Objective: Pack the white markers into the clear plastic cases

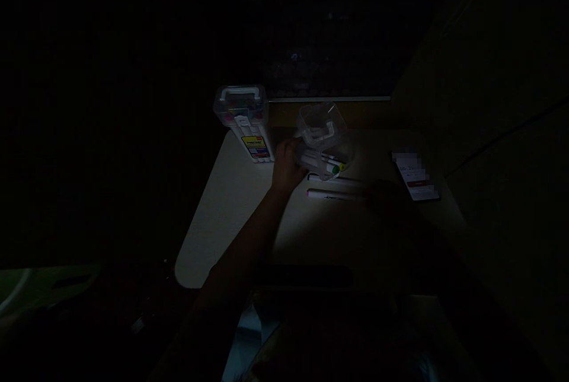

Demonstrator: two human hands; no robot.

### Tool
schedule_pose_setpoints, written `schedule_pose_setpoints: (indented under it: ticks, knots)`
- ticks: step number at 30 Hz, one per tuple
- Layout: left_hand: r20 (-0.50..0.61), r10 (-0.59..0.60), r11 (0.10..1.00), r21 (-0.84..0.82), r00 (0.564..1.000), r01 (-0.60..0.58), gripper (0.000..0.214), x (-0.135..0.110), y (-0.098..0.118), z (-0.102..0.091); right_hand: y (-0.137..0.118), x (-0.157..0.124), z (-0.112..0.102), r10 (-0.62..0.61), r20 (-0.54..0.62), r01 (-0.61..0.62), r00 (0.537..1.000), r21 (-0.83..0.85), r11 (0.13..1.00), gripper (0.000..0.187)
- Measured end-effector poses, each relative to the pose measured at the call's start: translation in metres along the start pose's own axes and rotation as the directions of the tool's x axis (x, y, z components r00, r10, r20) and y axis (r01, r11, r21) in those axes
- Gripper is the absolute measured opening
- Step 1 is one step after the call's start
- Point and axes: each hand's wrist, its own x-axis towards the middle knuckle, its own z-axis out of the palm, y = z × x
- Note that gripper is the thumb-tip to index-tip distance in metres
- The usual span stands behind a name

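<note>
The two loose markers lie side by side on the table (213, 216), and their long axes run nearly parallel from left to right. One, the dark-ended marker (340, 181), is just beside the clear box (306, 159); the other, the pink-ended marker (333, 194), is closer to the person's body. Their far right ends reach into shadow at the right hand (386, 197), which is the nearer hand to those ends; it is too dark to tell whether its fingers are open, closed or touching a marker. The left hand (287, 162) has its fingers wrapped around the left end of the clear box, which is tipped over with its lid (322, 126) open. Inside, a green-ended marker (336, 169) and a yellow-ended marker (342, 166) point rightward, toward the right hand's side, roughly in line with the loose pair. Whether the box touches the dark-ended marker cannot be told.
</note>
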Motion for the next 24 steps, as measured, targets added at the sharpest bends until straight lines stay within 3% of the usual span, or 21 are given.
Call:
schedule_pose_setpoints:
  ticks: [10, 16, 20, 24]
  knots:
    - [-0.021, 0.039, 0.999, -0.012, 0.999, -0.039, 0.064, -0.001, -0.003, 0.002, 0.0, 0.002, -0.001, 0.015, 0.011, -0.015, 1.0, 0.026, 1.0, 0.017]
    - [-0.013, 0.022, 1.0, -0.02, 1.0, -0.022, 0.064, 0.0, -0.001, 0.001, 0.005, -0.003, -0.016, 0.041, -0.042, -0.038, 0.998, 0.049, 0.998, 0.023]
    - [-0.019, 0.013, 1.0, -0.025, 1.0, -0.013, 0.063, -0.001, -0.002, 0.002, 0.007, -0.011, -0.032, 0.055, -0.135, -0.041, 0.989, 0.111, 0.993, 0.029]
    - [-0.008, 0.011, 1.0, -0.014, 1.0, -0.011, 0.064, -0.001, -0.001, 0.002, -0.002, -0.019, -0.049, 0.059, -0.319, 0.016, 0.946, 0.228, 0.973, 0.027]
